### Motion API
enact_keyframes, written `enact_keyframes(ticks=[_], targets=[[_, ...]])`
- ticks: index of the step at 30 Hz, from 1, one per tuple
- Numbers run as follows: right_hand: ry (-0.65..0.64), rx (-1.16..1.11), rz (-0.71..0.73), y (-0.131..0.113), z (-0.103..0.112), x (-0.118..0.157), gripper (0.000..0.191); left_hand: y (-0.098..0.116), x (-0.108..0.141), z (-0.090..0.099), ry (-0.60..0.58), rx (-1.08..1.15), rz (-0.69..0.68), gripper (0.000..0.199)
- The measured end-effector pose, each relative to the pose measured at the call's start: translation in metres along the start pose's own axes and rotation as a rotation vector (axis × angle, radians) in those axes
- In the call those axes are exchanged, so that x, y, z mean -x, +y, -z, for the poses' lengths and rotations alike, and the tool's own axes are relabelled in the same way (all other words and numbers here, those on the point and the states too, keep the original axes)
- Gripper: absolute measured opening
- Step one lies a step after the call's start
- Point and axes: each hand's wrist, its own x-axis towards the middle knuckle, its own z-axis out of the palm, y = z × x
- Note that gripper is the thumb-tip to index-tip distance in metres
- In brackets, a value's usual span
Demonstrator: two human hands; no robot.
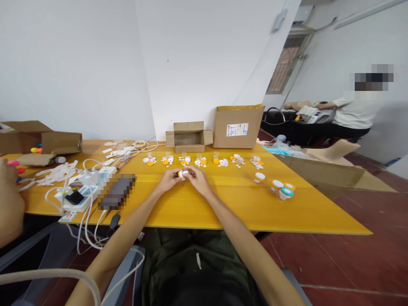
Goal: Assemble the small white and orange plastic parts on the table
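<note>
Over the middle of the yellow table (197, 210), both my hands are closed on one small jar (182, 173), which shows white and orange. My left hand (169, 180) grips its left side, and my right hand (198, 178) has its fingers on the right side; they partly cover it. Just beyond my hands runs a row of clear cups (216, 155) with orange rings (203, 162) and small white discs (223, 162). To the right stand several lidded jars: a white-lidded jar (259, 177), another white-lidded jar (276, 185), an orange-lidded jar (289, 186) and a teal-lidded jar (286, 194).
An open cardboard box (189, 148) and a larger carton (237, 129) stand against the wall. At left lie a power strip (84, 193) with white cables, a phone (117, 191) and white strips (59, 173). Another person's arm (11, 204) reaches in at far left; someone sits at far right.
</note>
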Motion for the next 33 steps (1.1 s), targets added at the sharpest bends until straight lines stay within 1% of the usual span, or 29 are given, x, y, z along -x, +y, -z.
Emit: enact_keyframes(ticks=[3, 5, 12, 16, 21, 26, 30, 33], targets=[[0.004, 0.007, -0.033, -0.003, 0.001, 0.000, 0.013, 0.000, 0.001, -0.001, -0.001, -0.001, 0.005, 0.038], [0.000, 0.013, -0.045, -0.005, 0.002, 0.000, 0.013, 0.001, 0.001, -0.001, 0.000, -0.008, 0.008, 0.039], [0.019, 0.062, -0.091, -0.006, 0.005, 0.001, 0.025, 0.008, 0.003, -0.003, 0.010, -0.015, -0.025, 0.045], [0.007, 0.079, -0.089, -0.006, 0.008, 0.001, 0.033, 0.012, 0.003, -0.003, -0.011, -0.012, -0.004, 0.047], [0.005, 0.031, -0.055, -0.008, 0.005, 0.001, 0.026, 0.013, 0.003, -0.001, -0.030, 0.001, 0.032, 0.046], [-0.013, -0.003, -0.017, -0.008, 0.003, 0.001, 0.016, 0.012, 0.001, 0.002, -0.013, 0.027, 0.046, 0.051], [-0.019, -0.004, 0.026, -0.009, 0.003, 0.001, 0.014, 0.011, 0.001, 0.002, 0.008, 0.048, 0.082, 0.054], [-0.015, -0.018, 0.039, -0.009, 0.003, 0.001, 0.017, 0.011, 0.002, 0.001, 0.019, 0.073, 0.095, 0.054]])
